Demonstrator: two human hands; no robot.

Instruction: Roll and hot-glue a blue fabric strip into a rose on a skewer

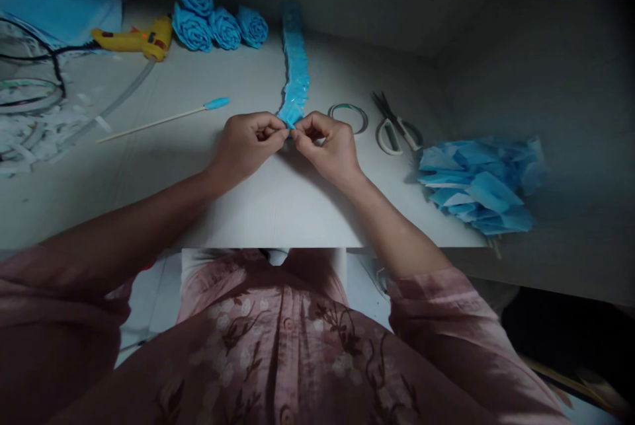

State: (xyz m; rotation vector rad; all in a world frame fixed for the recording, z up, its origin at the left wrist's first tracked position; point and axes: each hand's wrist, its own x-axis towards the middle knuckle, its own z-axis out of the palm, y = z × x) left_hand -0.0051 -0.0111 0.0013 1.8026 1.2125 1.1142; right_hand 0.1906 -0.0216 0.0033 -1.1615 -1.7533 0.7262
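Note:
A long blue crepe paper strip [297, 68] with a ruffled edge runs from the back of the table toward me. Both hands pinch its near end: my left hand [252, 141] from the left, my right hand [330, 147] from the right, with the fingertips almost meeting. The bit between the fingers is mostly hidden. Left of my left hand lies a thin wooden stick [153, 127] with a blue wrapped tip [217, 104]. Just beyond my right hand a roll of tape [348, 117] lies flat.
Several rolled blue paper roses [225, 28] sit at the back, beside a yellow glue gun [157, 38]. Scissors [391, 131] lie on the right, near a bunch of blue paper pieces [481, 184]. White paper scraps [32, 137] and blue sheets [64, 2] are at left.

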